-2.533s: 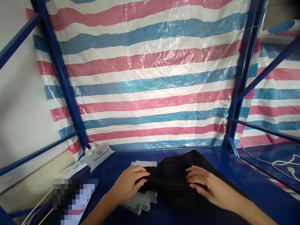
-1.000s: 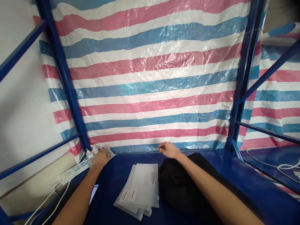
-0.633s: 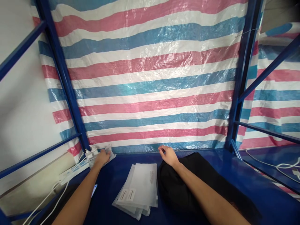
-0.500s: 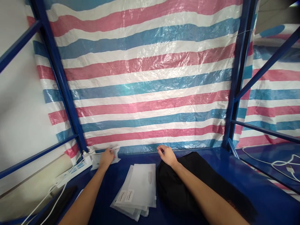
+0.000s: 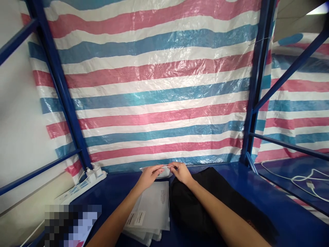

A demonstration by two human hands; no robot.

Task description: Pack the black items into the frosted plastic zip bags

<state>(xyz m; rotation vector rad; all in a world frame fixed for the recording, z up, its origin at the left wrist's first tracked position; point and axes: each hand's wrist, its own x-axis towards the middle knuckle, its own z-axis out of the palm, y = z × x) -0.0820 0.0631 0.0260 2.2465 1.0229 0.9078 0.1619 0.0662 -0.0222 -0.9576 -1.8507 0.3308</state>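
1. The stack of frosted pouches is lying flat on the blue tabletop, serving as landmark.
2. Right of the stack, black cloth is lying loosely, with the right forearm crossing above it.
3. Just beyond the stack's far edge, the clear plastic bag is hanging or standing between both hands; whether its base is touching down, I cannot tell.
4. The left hand and right hand are both closing in a fingertip grip, pinching its upper edge.
5. The bag is looking light, limp and slick, probably creasing easily; its edge, near both ends, is seeming the best hold, keeping the opening taut without squeezing the whitish contents.
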